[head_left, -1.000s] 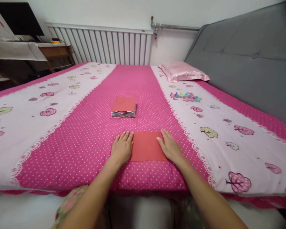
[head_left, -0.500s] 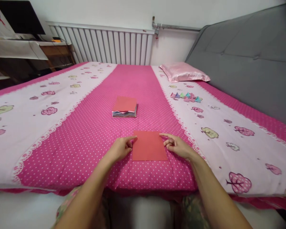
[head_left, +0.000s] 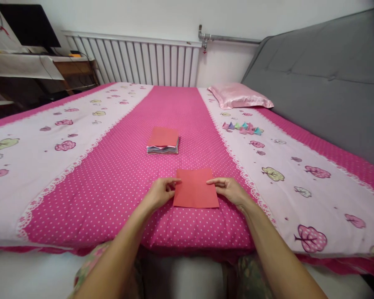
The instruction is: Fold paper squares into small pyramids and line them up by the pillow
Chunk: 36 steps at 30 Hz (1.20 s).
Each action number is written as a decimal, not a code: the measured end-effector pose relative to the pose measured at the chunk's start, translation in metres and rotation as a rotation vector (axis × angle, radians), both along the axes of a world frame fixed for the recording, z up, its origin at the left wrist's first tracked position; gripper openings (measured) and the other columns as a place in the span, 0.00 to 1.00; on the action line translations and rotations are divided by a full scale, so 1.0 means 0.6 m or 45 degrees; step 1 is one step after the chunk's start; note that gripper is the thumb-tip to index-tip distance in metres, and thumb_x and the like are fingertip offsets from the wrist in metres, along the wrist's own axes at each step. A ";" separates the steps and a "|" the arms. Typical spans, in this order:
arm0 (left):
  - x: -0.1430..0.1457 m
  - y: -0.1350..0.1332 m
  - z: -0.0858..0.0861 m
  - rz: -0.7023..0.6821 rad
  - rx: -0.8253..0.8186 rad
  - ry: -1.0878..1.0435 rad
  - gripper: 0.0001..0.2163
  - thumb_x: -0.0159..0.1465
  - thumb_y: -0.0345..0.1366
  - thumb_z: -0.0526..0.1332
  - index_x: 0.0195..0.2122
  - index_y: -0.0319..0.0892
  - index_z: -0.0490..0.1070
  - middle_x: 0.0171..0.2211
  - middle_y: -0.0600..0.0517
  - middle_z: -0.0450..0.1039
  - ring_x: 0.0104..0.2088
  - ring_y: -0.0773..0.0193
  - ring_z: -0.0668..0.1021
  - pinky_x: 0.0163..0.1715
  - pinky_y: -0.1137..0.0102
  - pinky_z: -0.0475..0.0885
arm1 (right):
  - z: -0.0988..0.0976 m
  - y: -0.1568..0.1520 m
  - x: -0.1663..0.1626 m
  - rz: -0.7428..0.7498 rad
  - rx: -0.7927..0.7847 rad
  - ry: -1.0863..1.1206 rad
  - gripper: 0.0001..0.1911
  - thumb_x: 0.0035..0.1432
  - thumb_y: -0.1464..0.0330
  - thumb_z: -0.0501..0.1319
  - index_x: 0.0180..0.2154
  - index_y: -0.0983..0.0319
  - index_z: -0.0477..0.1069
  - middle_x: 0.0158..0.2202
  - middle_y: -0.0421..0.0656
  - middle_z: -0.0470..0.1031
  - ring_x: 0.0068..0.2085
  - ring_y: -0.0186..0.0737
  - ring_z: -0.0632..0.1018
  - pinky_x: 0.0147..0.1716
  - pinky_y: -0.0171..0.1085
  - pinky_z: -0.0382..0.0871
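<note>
A single red paper square point(head_left: 195, 189) lies near the front edge of the pink dotted bed cover point(head_left: 118, 182). My left hand point(head_left: 159, 194) pinches the sheet's left edge between thumb and forefinger. On the other side, my right hand point(head_left: 230, 191) pinches the right edge the same way. The far edge of the sheet is slightly lifted off the cover. Further back on the pink stripe sits a stack of coloured paper squares point(head_left: 163, 140) with a red sheet on top.
Several small folded paper shapes point(head_left: 242, 127) lie in a row on the white stripe to the right. A pink satin pillow point(head_left: 239, 95) rests by the grey headboard point(head_left: 324, 79). A white radiator point(head_left: 134, 60) runs along the far wall, a desk point(head_left: 34, 66) at the left.
Both hands lay flat beside the sheet, then curled and closed on its left and right edges. The sheet's far edge has risen a little.
</note>
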State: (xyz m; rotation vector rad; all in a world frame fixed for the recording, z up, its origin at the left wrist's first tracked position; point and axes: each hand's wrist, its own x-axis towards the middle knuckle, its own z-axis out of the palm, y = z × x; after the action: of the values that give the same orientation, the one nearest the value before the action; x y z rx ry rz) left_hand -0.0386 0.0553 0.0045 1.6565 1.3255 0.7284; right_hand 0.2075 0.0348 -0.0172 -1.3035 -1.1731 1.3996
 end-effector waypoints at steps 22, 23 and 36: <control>0.016 -0.018 0.011 -0.115 -0.099 -0.604 0.20 0.46 0.37 0.70 0.42 0.41 0.76 0.46 0.42 0.74 0.43 0.54 0.77 0.43 0.62 0.72 | 0.022 -0.008 -0.007 -0.083 0.240 0.244 0.14 0.38 0.65 0.71 0.32 0.60 0.77 0.34 0.42 0.79 0.35 0.38 0.79 0.37 0.38 0.74; 0.015 -0.019 0.011 -0.100 -0.077 -0.600 0.20 0.46 0.36 0.70 0.42 0.42 0.76 0.46 0.42 0.73 0.43 0.54 0.77 0.43 0.63 0.73 | 0.024 -0.008 -0.009 -0.078 0.255 0.233 0.15 0.37 0.66 0.71 0.32 0.60 0.77 0.34 0.42 0.79 0.35 0.38 0.79 0.38 0.38 0.73; 0.020 -0.024 0.027 -0.004 0.001 -0.554 0.15 0.49 0.36 0.68 0.39 0.42 0.77 0.40 0.45 0.77 0.37 0.59 0.78 0.38 0.69 0.72 | 0.033 -0.015 -0.023 -0.073 0.326 0.008 0.15 0.36 0.60 0.71 0.30 0.60 0.78 0.33 0.45 0.80 0.33 0.42 0.78 0.34 0.40 0.72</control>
State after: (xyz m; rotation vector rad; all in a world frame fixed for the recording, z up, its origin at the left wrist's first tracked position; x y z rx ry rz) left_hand -0.0266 0.0408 0.0207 1.3971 1.0106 1.0195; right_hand 0.1936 0.0259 0.0024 -1.1423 -1.2555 1.1687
